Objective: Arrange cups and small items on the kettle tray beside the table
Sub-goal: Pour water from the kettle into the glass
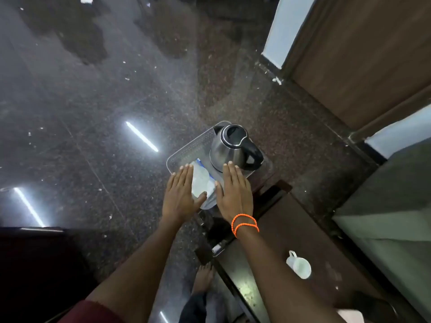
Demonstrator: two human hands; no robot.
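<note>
A clear plastic tray (pixel 186 151) sits low beside the dark table, seen from above. On its far right stands a steel kettle (pixel 229 148) with a black lid and handle. A white and blue packet (pixel 200 180) lies on the tray's near part. My left hand (pixel 180 192) is flat, fingers together, on the packet's left side, thumb on its lower edge. My right hand (pixel 234 190), with orange bands at the wrist, is flat on the packet's right side, fingertips close to the kettle's base. A white cup (pixel 299 265) lies on its side on the table, apart from both hands.
The dark wooden table (pixel 279 229) runs from the tray toward the lower right. A bed edge (pixel 384 206) borders it on the right. A wooden door (pixel 361 54) stands at the upper right. My bare foot (pixel 203 278) is on the speckled dark floor (pixel 93 113).
</note>
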